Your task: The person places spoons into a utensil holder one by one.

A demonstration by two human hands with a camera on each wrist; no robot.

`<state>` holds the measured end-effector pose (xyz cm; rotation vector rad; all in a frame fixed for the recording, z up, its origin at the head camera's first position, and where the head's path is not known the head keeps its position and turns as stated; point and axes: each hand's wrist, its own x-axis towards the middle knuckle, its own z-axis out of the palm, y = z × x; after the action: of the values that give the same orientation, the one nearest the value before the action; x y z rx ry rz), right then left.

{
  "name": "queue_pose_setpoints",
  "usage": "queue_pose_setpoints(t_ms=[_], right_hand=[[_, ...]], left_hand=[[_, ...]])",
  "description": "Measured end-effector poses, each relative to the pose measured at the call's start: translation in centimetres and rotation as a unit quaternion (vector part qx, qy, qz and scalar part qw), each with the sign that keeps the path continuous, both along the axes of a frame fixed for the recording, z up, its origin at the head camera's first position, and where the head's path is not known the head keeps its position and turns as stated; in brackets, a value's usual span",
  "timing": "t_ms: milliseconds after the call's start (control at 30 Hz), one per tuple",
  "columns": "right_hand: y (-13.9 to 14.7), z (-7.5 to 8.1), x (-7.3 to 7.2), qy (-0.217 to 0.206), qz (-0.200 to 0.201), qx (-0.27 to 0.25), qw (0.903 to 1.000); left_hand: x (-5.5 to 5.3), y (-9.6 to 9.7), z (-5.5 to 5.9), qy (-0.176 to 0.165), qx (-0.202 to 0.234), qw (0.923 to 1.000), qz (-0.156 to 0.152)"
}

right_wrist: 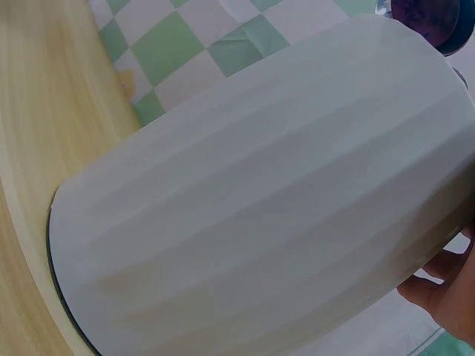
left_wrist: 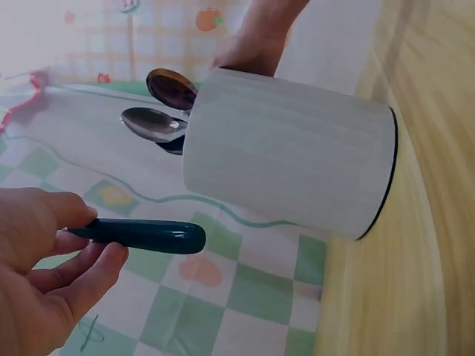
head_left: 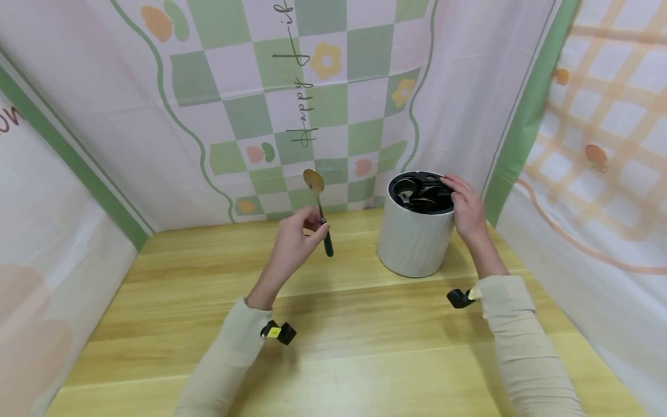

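Note:
My left hand [head_left: 297, 240] pinches a spoon [head_left: 314, 181] by its dark green handle [left_wrist: 159, 235], between thumb and fingers. The spoon's gold-toned bowl points up, above the table and left of a white ribbed utensil holder [head_left: 414, 240]. At the holder's right side, my right hand [head_left: 469, 211] holds its upper edge with the fingers at the rim. Inside the holder's black top are several spoons [head_left: 406, 188], and their bowls [left_wrist: 152, 124] stick out past the rim in the left wrist view. The holder stands upright on the table.
The wood-grain table [head_left: 333, 341] runs back to a hanging cloth [head_left: 323, 104] with green checks and flowers. Other printed cloths [head_left: 604, 133] enclose the sides. A small black device [head_left: 278, 332] is worn at each wrist.

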<state>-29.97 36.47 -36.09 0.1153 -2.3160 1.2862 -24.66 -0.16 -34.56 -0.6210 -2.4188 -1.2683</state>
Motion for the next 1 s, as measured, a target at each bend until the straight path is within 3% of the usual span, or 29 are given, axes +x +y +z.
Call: queue_pose_setpoints(t_ms=[333,1000], right_hand=[[-0.1,0.0,0.1,0.001,-0.001,-0.002,1.0],[0.0,0.0,0.1,-0.01,-0.003,0.0,0.9999]], left_hand=[[-1.9,2.9,1.9,0.031,0.021,0.9988,-0.033],[-5.9,8.7,5.4,0.061,0.06,0.9955,-0.041]])
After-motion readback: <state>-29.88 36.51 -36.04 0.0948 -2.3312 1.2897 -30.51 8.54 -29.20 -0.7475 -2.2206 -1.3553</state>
